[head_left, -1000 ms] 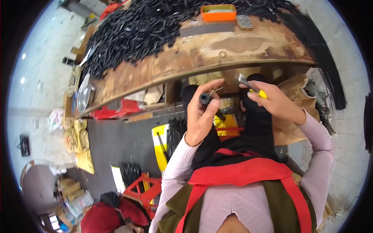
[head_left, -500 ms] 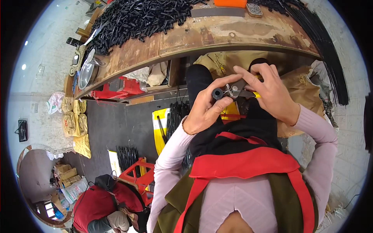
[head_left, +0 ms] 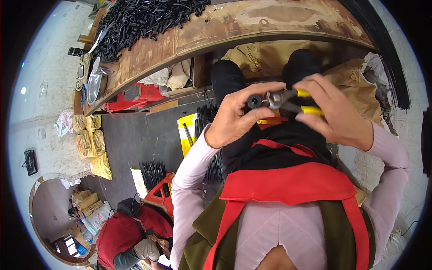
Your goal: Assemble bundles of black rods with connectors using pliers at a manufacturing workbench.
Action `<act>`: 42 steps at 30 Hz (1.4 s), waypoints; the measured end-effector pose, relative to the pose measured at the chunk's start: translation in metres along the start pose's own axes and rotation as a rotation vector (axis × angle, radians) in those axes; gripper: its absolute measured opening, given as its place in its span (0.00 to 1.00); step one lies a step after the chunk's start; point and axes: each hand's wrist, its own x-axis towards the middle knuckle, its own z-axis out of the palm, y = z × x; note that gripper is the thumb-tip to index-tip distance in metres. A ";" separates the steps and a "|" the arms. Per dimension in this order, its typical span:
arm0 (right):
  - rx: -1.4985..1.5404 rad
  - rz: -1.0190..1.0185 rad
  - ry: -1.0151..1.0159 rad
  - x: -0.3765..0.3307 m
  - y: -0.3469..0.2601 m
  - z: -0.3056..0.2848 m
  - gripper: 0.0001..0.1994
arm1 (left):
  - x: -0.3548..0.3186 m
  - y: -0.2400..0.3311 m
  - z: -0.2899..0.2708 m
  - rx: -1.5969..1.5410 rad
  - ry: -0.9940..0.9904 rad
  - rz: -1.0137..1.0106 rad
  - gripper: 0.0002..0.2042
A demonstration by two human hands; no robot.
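Note:
Above my lap, my left hand (head_left: pixel 234 111) pinches a short black tube (head_left: pixel 254 101) between thumb and fingers, its round hollow end turned toward me. My right hand (head_left: pixel 335 110) is closed around the yellow grips of a pair of pliers (head_left: pixel 275 98). The handles stand apart, one grip by the fingers and the other by the thumb. The metal head of the pliers is right beside the tube, close to my left fingertips. Something small and shiny sits between the jaws and the tube, too blurred to name.
Ahead stands a worn wooden bench (head_left: pixel 216 31) with a heap of short black tubes (head_left: pixel 148 22) and a metal bowl (head_left: pixel 95 85). Long black rods (head_left: pixel 382 49) hang over its right end. At lower left another person (head_left: pixel 121 238) bends near a red plastic stool (head_left: pixel 163 193).
My right hand has shifted right, and the pliers' handles have spread wider, baring the yellow grips. The tube stays in my left hand. The whole view has tilted slightly, with the bench higher.

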 end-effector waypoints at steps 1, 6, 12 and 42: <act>0.002 0.000 0.006 -0.002 0.004 -0.002 0.16 | 0.001 0.000 0.000 0.006 -0.004 -0.002 0.27; 0.953 0.720 -0.780 0.012 0.008 -0.025 0.14 | 0.002 -0.001 -0.009 -0.077 -0.090 -0.077 0.27; 0.062 0.115 -0.112 -0.002 0.009 -0.006 0.15 | 0.007 -0.008 -0.004 -0.054 0.021 -0.062 0.27; 0.580 0.529 -0.581 0.025 0.028 0.006 0.15 | 0.003 -0.026 -0.015 0.047 0.036 -0.006 0.16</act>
